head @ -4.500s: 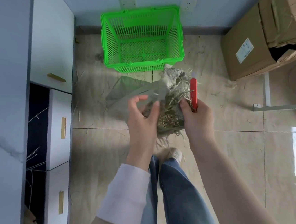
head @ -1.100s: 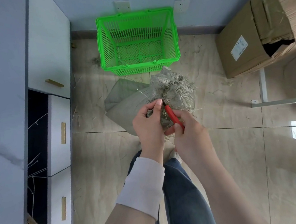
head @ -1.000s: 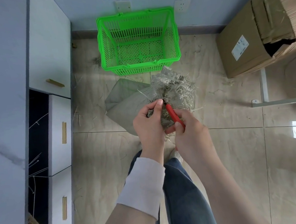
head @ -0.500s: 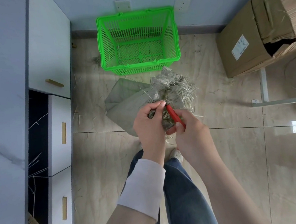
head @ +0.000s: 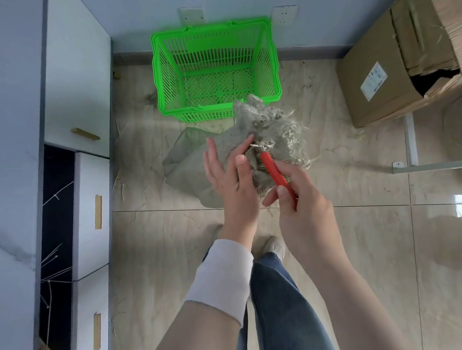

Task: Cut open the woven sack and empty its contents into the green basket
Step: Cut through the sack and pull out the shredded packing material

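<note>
A grey-green woven sack [head: 194,161] lies on the tiled floor, its frayed, bunched top [head: 273,131] raised in front of me. My right hand [head: 297,205] grips a red-handled cutter [head: 276,174] whose tip is buried in the frayed fibres. My left hand [head: 230,180] is beside the sack's top with fingers spread and straight, its fingertips touching the fabric. The green basket [head: 211,30] stands against the far wall, just beyond the sack, with nothing visible inside.
White drawers with brass handles [head: 97,207] line the left side. An opened cardboard box [head: 384,75] sits at the right by the wall. A metal bar [head: 443,165] runs along the floor at right. My legs and shoe [head: 270,247] are below the hands.
My left hand has let go of the pinched sack top and spread its fingers. The right hand still holds the cutter at the fibres.
</note>
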